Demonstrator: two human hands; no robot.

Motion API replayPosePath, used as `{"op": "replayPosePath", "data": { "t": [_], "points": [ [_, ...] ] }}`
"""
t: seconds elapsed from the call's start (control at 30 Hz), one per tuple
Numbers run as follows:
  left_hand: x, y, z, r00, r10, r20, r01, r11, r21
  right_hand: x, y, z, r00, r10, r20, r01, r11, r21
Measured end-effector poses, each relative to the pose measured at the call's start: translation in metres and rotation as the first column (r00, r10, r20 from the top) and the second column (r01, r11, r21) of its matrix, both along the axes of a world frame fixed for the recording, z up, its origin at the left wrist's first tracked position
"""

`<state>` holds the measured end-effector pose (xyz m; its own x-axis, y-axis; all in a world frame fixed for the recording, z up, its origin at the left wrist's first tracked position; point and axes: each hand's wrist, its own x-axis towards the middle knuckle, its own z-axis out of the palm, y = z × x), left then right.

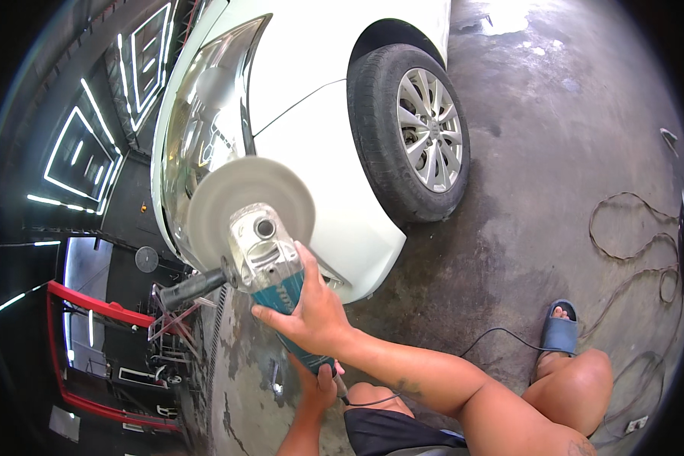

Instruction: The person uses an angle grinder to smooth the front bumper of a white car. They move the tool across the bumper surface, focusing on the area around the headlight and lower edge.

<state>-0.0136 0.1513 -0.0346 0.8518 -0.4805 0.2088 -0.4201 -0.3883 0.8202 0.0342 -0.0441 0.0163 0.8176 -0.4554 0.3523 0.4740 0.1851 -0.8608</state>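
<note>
A teal rotary polisher (pixel 276 294) with a silver gear head lies across the front corner of a white car. Its round beige-grey pad (pixel 209 201) looks smeared as if spinning and overlaps the lower part of the clear headlight (pixel 205 99); whether it touches the lens I cannot tell. My right hand (pixel 311 308) is wrapped round the body just behind the gear head, thumb on the left side. Lower down, my left hand (pixel 319 384) grips the rear end, near where the cord leaves it; some of its fingers are hidden. The black side handle (pixel 194 289) sticks out to the left, unheld.
Beside the right fender (pixel 304 144) is the front wheel (pixel 433 129). A black cord (pixel 501 330) runs from the tool past my sandalled foot (pixel 561 327); more cable (pixel 623 254) loops over the concrete floor. A red frame (pixel 102 308) stands at the left.
</note>
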Motion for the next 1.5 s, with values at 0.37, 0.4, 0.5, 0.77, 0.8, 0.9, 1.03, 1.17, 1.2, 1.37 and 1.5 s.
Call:
{"op": "replayPosePath", "data": {
  "t": [0.37,0.4,0.5,0.77,0.8,0.9,1.03,1.17,1.2,1.37,1.5],
  "points": [
    [0.026,-0.106,0.008,0.996,0.09,-0.012,-0.088,0.989,0.122,0.037,-0.102,-0.015,0.987,-0.121,0.107,0.091,0.965,0.244],
    [0.028,-0.124,0.016,0.994,0.101,-0.033,-0.096,0.987,0.132,0.042,-0.118,-0.012,0.99,-0.093,0.11,0.057,0.956,0.287],
    [0.031,-0.179,0.043,0.991,0.1,-0.092,-0.088,0.988,0.126,0.058,-0.168,-0.012,0.99,-0.123,0.07,0.092,0.937,0.338],
    [0.045,-0.195,0.053,0.995,0.081,-0.065,-0.075,0.993,0.09,0.059,-0.183,0.01,0.991,-0.104,0.082,0.071,0.941,0.331],
    [0.048,-0.185,0.044,0.992,0.125,-0.006,-0.124,0.985,0.124,0.057,-0.172,0.011,0.986,-0.147,0.079,0.121,0.954,0.273],
    [0.04,-0.156,0.029,0.956,0.294,-0.016,-0.287,0.941,0.181,0.05,-0.132,0.007,0.99,-0.115,0.081,0.096,0.973,0.209],
    [0.029,-0.127,0.02,0.932,0.36,-0.047,-0.349,0.924,0.158,0.036,-0.096,0.007,0.991,-0.093,0.098,0.079,0.987,0.138],
    [0.026,-0.103,0.019,0.941,0.34,0.007,-0.336,0.927,0.169,0.028,-0.075,0.007,0.989,-0.095,0.109,0.077,0.984,0.16],
    [0.025,-0.097,0.019,0.941,0.337,-0.012,-0.331,0.929,0.164,0.026,-0.069,0.006,0.99,-0.1,0.104,0.082,0.983,0.161],
    [0.023,-0.036,-0.021,0.945,0.325,-0.03,-0.314,0.929,0.194,0.01,-0.027,-0.02,0.995,-0.103,0.012,0.101,0.986,0.132],
    [0.016,-0.006,-0.051,0.952,0.2,0.231,-0.256,0.935,0.246,-0.004,-0.003,-0.046,0.996,-0.091,-0.005,0.091,0.991,0.097]
  ]
}}
